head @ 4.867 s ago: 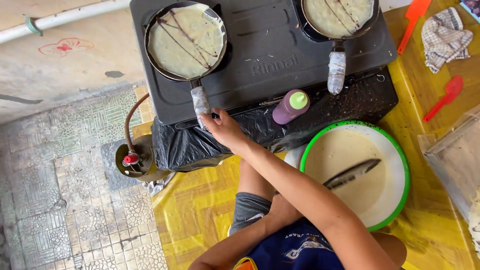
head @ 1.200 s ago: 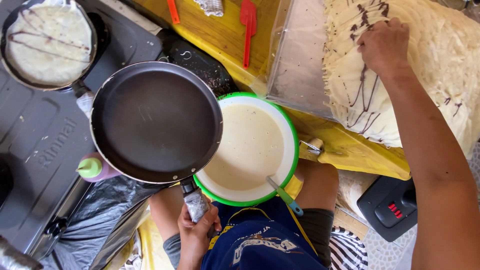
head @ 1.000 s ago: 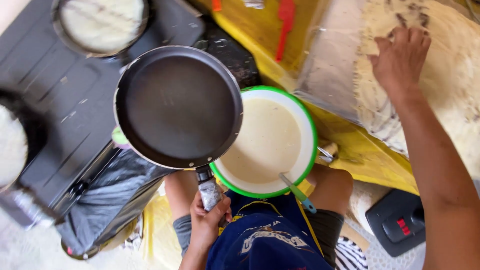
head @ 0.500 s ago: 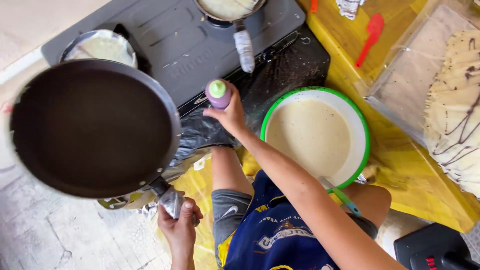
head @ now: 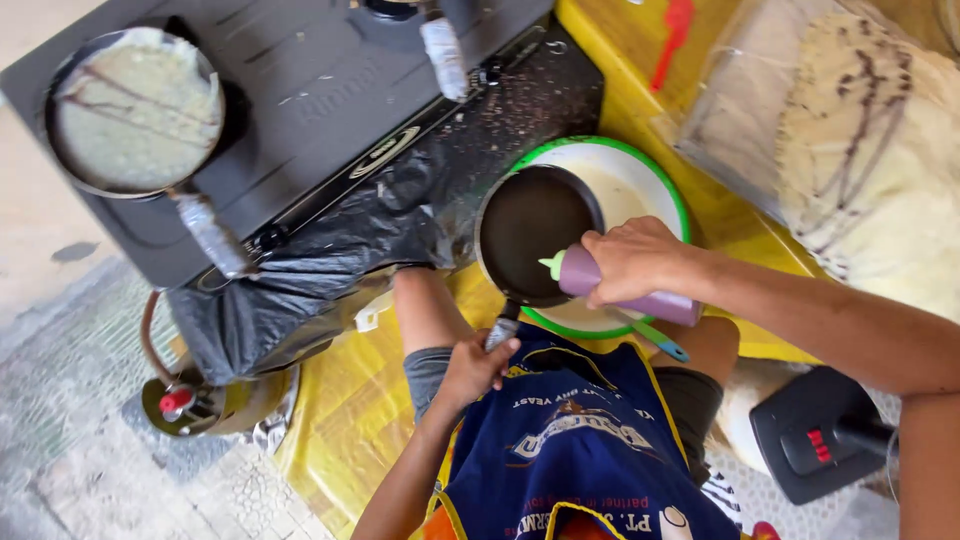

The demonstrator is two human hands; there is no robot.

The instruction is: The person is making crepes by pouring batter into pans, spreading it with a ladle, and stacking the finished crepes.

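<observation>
The right hand (head: 640, 262) grips one purple squeeze bottle (head: 625, 287), tipped over one empty black pan (head: 535, 235); the left hand (head: 475, 365) is closed on its handle, above one green-rimmed bowl (head: 655, 175). Two more pans sit on the stove (head: 300, 110)

My left hand (head: 478, 365) grips the small pan (head: 537, 233), dark, smooth and matt inside; my right hand (head: 635, 262) holds a glossy purple plastic squeeze bottle (head: 612, 285). The stove (head: 300, 90) is matt grey metal over crinkled shiny black plastic sheeting (head: 290, 290)
</observation>
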